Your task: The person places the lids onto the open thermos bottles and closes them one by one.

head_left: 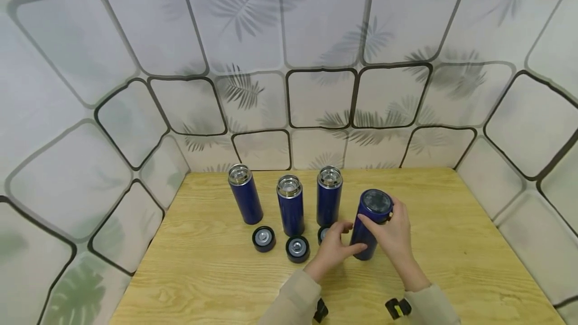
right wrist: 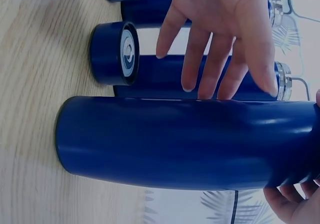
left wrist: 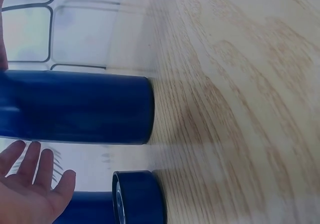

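A dark blue thermos bottle [head_left: 367, 229] stands at the right of the group, a dark round end facing up. My right hand [head_left: 397, 229] grips it near the top, thumb on the near side and fingers behind. In the right wrist view, curled fingertips [right wrist: 295, 198] show at the bottle's upper part. My left hand [head_left: 333, 247] is at the bottle's left, palm toward it, fingers loosely spread and holding nothing. Spread fingers of that left hand [left wrist: 35, 184] show beside the bottle [left wrist: 80, 107] in the left wrist view. Behind my left hand, a lid [head_left: 322, 233] is partly hidden.
Three more blue thermos bottles, a left one [head_left: 246, 197], a middle one [head_left: 291, 209] and a right one [head_left: 329, 199], stand with open steel mouths. Two lids, one left [head_left: 264, 238] and one centre [head_left: 297, 249], lie before them, inner sides up. The wooden table [head_left: 469, 245] meets patterned curtains [head_left: 325, 99].
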`<action>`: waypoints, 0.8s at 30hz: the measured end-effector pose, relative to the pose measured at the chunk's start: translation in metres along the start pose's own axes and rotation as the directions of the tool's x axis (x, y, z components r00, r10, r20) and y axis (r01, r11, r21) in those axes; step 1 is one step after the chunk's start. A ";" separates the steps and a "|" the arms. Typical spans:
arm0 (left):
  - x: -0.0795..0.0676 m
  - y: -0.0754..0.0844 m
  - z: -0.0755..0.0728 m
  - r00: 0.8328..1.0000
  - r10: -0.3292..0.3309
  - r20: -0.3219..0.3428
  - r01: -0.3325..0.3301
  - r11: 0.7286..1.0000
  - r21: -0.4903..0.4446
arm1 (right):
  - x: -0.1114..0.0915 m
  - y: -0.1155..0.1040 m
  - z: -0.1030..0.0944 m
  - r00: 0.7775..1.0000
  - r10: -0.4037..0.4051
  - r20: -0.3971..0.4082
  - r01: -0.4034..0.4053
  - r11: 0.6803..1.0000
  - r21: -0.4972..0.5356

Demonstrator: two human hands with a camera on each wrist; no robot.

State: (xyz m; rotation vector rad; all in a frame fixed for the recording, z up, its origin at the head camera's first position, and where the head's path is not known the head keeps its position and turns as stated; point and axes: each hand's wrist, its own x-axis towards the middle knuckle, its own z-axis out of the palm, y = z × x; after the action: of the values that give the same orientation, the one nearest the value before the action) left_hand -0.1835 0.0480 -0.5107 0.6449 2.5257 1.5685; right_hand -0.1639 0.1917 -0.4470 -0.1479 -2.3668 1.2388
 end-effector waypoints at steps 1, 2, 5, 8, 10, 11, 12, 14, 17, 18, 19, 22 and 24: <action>0.000 -0.001 0.000 1.000 -0.003 0.002 0.003 1.000 -0.007 | 0.001 0.001 0.000 1.000 -0.003 -0.004 0.003 1.000 0.000; 0.000 -0.001 0.000 1.000 -0.005 0.004 0.005 1.000 -0.014 | 0.003 0.001 0.000 1.000 -0.008 -0.009 0.008 1.000 -0.001; -0.001 -0.002 -0.001 1.000 -0.009 0.002 0.009 1.000 -0.029 | 0.008 0.004 0.001 1.000 -0.010 -0.022 0.010 1.000 0.001; -0.002 -0.003 -0.002 1.000 -0.015 -0.002 0.015 0.999 -0.029 | 0.013 0.008 0.001 0.999 -0.014 -0.039 0.014 1.000 0.004; -0.003 -0.004 -0.002 1.000 -0.014 -0.006 0.014 0.999 -0.029 | 0.018 0.011 0.001 0.998 -0.027 -0.053 0.027 1.000 0.006; -0.003 -0.004 -0.002 1.000 -0.012 -0.008 0.011 1.000 -0.029 | 0.020 0.012 0.001 0.998 -0.034 -0.060 0.034 0.999 0.007; -0.003 -0.004 -0.002 1.000 -0.009 -0.009 0.009 1.000 -0.030 | 0.022 0.013 0.001 0.997 -0.041 -0.067 0.042 0.999 0.005; -0.003 -0.005 -0.002 1.000 0.007 -0.016 -0.007 1.000 -0.028 | 0.027 0.015 0.001 0.996 -0.056 -0.075 0.056 0.998 0.000; -0.003 -0.006 -0.002 1.000 0.018 -0.018 -0.019 0.999 -0.036 | 0.034 0.019 0.000 0.994 -0.073 -0.082 0.073 0.997 -0.009; -0.003 -0.007 -0.002 1.000 0.023 -0.019 -0.024 0.999 -0.039 | 0.036 0.020 0.000 0.993 -0.080 -0.082 0.079 0.997 -0.012; -0.003 -0.008 -0.002 0.999 0.028 -0.018 -0.029 0.999 -0.042 | 0.038 0.021 0.000 0.993 -0.087 -0.082 0.086 0.996 -0.014; -0.004 -0.010 -0.002 0.999 0.035 -0.018 -0.036 0.998 -0.054 | 0.044 0.025 -0.001 0.992 -0.101 -0.070 0.100 0.995 -0.019; -0.004 -0.011 -0.003 0.999 0.040 -0.020 -0.041 0.997 -0.060 | 0.049 0.026 -0.002 0.992 -0.110 -0.060 0.109 0.994 -0.021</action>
State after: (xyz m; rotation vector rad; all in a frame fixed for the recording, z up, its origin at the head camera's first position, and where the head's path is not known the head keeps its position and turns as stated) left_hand -0.1838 0.0398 -0.5201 0.6811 2.4832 1.6645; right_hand -0.2094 0.2227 -0.4500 -0.0591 -2.3020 1.1462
